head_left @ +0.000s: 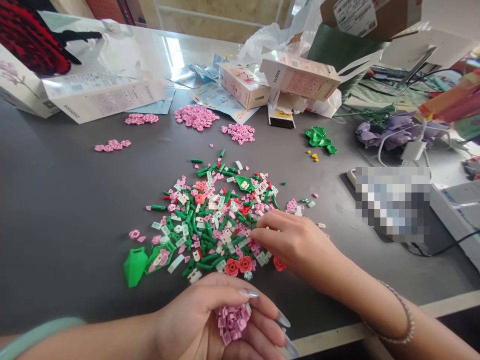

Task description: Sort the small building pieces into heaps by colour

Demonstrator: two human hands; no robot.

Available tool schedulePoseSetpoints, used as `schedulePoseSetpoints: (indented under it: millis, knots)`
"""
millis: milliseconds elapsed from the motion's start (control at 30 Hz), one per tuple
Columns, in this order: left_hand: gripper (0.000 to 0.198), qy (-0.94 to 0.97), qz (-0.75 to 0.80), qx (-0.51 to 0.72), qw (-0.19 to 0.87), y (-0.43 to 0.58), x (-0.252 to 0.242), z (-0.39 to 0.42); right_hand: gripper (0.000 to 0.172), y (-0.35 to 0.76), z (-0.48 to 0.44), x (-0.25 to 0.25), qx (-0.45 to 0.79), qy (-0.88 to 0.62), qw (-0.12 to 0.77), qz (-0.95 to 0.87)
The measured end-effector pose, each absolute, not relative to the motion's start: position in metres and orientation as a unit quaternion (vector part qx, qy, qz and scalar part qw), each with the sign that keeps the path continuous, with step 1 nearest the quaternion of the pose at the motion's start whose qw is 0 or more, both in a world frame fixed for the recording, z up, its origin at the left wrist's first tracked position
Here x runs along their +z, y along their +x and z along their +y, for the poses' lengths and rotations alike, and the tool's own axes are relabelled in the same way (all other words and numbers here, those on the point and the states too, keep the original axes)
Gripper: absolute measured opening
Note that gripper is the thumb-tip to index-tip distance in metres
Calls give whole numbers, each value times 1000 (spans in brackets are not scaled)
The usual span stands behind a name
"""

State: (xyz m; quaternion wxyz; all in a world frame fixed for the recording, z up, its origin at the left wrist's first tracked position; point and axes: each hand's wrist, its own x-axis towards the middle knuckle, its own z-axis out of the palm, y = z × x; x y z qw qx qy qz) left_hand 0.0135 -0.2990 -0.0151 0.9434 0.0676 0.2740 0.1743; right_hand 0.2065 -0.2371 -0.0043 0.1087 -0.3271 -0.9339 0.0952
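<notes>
On the grey bench (75, 200), a short row of pink pieces (112, 145) lies at the far left, with a bright green leaf-shaped piece (135, 266) nearer the front. Next comes the mixed heap (202, 215), in which green, white, red and pink parts overlap; behind it sits a separate pink pile (197, 117). In front of the heap, the left hand (209, 301) is turned palm up, its grip cupped, thumb bent over a cluster of pink blocks (233, 324). The right hand (290, 237) reaches into the heap's right side, grip curled and fingertips lowered; whether it pinches a part cannot be told. Farther right lie yellow bits (314, 156) and a green group (318, 138). The step in hand appears to be picking parts out by kind, with the left palm as collector. The next move calls for a fine pinch on one small part, neighbours undisturbed, and a level left palm against spilling.
</notes>
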Motion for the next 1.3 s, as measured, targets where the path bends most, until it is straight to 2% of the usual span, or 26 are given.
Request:
schedulePoseSetpoints:
  millis: [267,333,433,533,800,1067,1167,1300]
  knots:
    - [32,63,279,178,942,15,-16,-300,12,206,-236,0,116,-338,92,-930]
    - [36,59,279,178,942,15,-17,-301,14,206,-238,3,134,-341,126,-922]
    - [42,56,279,178,942,14,-16,-300,27,205,-244,9,174,-327,201,-907]
    - [48,46,275,174,944,15,-14,-299,32,204,-250,14,214,-294,231,-902]
    - [50,38,275,170,946,17,-13,-298,31,202,-253,14,193,-297,236,-905]
    - [63,66,259,148,952,16,-18,-298,35,197,-264,26,281,-220,193,-914]
    - [62,57,265,154,950,15,-17,-299,35,199,-259,23,258,-237,204,-914]
    - [57,46,291,160,942,15,-16,-301,35,201,-248,7,166,-286,208,-921]
